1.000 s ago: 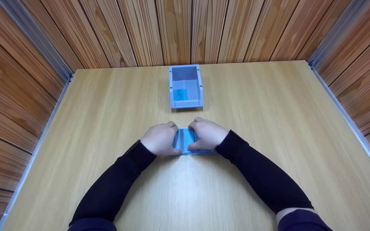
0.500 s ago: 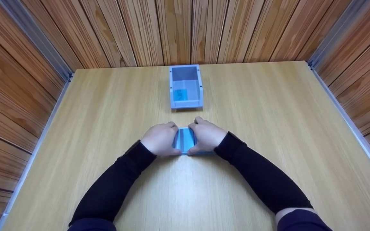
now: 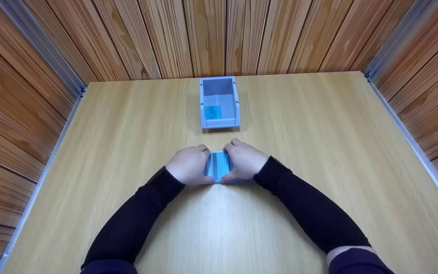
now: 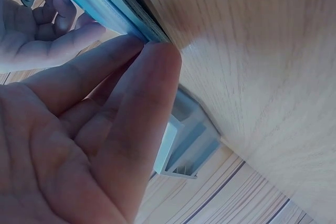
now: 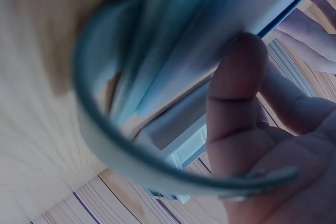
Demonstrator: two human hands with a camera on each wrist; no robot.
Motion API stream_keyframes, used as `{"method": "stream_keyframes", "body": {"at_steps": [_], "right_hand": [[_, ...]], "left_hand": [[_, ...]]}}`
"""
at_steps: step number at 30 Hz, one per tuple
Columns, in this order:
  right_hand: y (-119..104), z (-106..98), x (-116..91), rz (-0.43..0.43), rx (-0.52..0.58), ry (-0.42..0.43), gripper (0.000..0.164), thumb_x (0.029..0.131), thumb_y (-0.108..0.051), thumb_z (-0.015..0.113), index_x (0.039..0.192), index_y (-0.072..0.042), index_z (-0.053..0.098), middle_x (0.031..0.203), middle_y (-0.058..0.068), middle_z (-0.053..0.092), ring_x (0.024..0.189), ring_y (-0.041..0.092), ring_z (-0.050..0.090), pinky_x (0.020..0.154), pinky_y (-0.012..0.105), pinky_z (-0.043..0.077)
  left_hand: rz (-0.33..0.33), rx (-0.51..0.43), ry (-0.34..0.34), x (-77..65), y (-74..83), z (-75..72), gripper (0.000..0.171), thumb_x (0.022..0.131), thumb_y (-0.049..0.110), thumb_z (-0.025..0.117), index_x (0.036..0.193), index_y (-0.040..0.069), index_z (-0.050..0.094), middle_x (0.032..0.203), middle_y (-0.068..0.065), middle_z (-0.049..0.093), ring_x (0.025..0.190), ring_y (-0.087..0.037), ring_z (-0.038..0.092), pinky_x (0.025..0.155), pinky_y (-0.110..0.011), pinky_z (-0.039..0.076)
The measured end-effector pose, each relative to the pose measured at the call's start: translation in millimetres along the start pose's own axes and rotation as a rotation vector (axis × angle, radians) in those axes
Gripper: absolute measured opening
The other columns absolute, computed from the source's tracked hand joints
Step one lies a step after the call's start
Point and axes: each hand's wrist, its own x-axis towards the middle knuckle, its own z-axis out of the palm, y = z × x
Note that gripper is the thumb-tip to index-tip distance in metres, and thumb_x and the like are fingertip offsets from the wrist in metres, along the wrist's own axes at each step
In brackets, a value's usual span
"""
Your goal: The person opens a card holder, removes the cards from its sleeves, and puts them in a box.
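Observation:
A light-blue wallet (image 3: 221,167) lies on the table between both hands, a grey stripe down its visible panel. My left hand (image 3: 189,164) grips its left side; in the left wrist view, the left thumb and fingers pinch a corner of its layered edges. From the right, my right hand (image 3: 246,161) spans the panel with thumb and fingers on opposite edges. The right wrist view shows the right thumb (image 5: 239,69) pressed to the panel. A strap (image 5: 142,167) with a metal snap curves out from the wallet beneath that hand. The palms hide both ends of the wallet.
Behind the wallet stands a pale blue-violet storage bin (image 3: 221,123), with a blue square (image 3: 213,112) seen in its front part. Wooden plank walls (image 3: 207,38) border the wood-grain table (image 3: 127,125) at the back and both sides.
The right thumb and hand have shifted slightly left along the wallet. My left hand, the wallet and the bin look unmoved.

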Motion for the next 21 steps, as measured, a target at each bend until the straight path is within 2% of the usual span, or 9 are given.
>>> {"method": "stream_keyframes", "body": {"at_steps": [12, 21], "right_hand": [[1.3, 1.7, 1.7, 0.023, 0.012, -0.006, 0.092, 0.061, -0.063, 0.083, 0.120, 0.001, 0.056, 0.104, 0.006, 0.052, 0.087, 0.018, 0.054, 0.083, 0.033, 0.051], [3.9, 1.6, 3.0, 0.056, 0.068, -0.005, 0.086, 0.056, -0.062, 0.087, 0.109, -0.002, 0.056, 0.100, 0.005, 0.050, 0.086, 0.019, 0.053, 0.081, 0.033, 0.051]], "left_hand": [[-0.002, 0.001, 0.000, 0.1, 0.6, 0.1, 0.074, 0.070, 0.061, 0.076, 0.114, 0.003, 0.066, 0.104, -0.005, 0.062, 0.080, -0.019, 0.059, 0.074, -0.038, 0.054], [-0.006, 0.000, -0.002, -0.1, 1.0, -0.2, 0.070, 0.070, 0.060, 0.076, 0.111, 0.004, 0.066, 0.101, -0.004, 0.061, 0.077, -0.019, 0.058, 0.072, -0.038, 0.053]]}}
